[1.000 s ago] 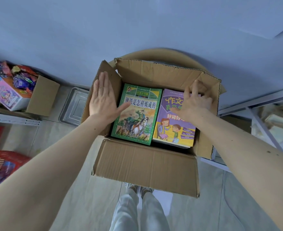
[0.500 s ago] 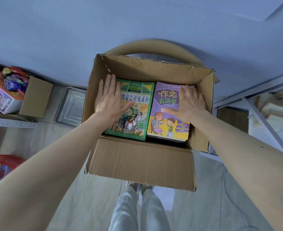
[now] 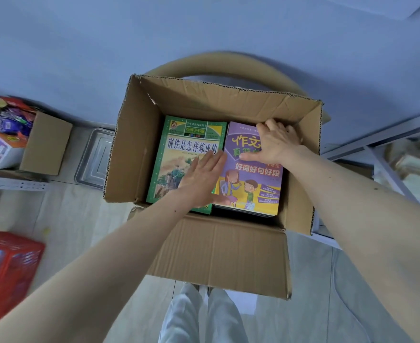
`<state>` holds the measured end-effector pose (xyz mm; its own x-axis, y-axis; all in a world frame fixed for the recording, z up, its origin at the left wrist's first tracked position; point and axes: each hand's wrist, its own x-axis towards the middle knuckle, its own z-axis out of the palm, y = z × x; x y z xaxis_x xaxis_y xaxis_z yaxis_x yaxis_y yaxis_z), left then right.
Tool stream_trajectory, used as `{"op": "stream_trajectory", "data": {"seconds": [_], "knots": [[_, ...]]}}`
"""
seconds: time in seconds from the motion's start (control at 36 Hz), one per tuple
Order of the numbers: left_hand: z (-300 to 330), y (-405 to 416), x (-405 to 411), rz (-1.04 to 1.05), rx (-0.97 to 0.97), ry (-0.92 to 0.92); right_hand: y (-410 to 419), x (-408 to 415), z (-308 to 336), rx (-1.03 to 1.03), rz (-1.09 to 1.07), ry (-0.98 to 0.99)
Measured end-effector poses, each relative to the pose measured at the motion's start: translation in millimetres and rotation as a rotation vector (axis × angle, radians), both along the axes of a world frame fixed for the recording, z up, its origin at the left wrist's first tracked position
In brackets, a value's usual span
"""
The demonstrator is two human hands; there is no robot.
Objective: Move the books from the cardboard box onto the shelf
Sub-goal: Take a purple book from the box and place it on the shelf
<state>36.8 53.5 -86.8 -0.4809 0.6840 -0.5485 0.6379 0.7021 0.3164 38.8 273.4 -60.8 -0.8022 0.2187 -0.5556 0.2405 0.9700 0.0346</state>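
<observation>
An open cardboard box (image 3: pixel 219 256) stands in front of me with two stacks of books inside. A green book (image 3: pixel 179 149) tops the left stack and a purple book (image 3: pixel 253 189) tops the right one. My left hand (image 3: pixel 201 179) lies flat with fingers apart on the green book's right edge, its thumb reaching onto the purple cover. My right hand (image 3: pixel 275 142) rests at the purple book's far right corner, fingers curled over the top edge and thumb spread across the cover. A metal shelf frame (image 3: pixel 389 154) shows at the right.
A small cardboard box (image 3: pixel 46 144) with colourful packets and a metal tray (image 3: pixel 95 159) sit at the left. A red plastic basket (image 3: pixel 8 268) stands at lower left. A curved tan chair back (image 3: pixel 219 65) rises behind the box. My legs (image 3: pixel 199 318) are below it.
My left hand slid right from the box's left side across the green book to the gap between the stacks. My right hand moved up to the purple book's far right corner.
</observation>
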Motion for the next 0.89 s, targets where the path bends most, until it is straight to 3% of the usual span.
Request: {"op": "stream_trajectory", "data": {"seconds": [0.19,0.44,0.72,0.89], "knots": [[-7,0,5,0.044,0.018,0.015,3,-14,-12,-0.133,-0.120,-0.002],[-13,2,8,0.164,0.090,-0.075,-1,-26,-17,-0.124,-0.206,0.001],[-16,3,14,0.245,0.097,-0.047,0,-29,-9,-0.222,-0.399,-0.049],[-12,2,19,0.226,0.077,-0.014,0,-26,-4,-0.178,-0.337,-0.086]]}}
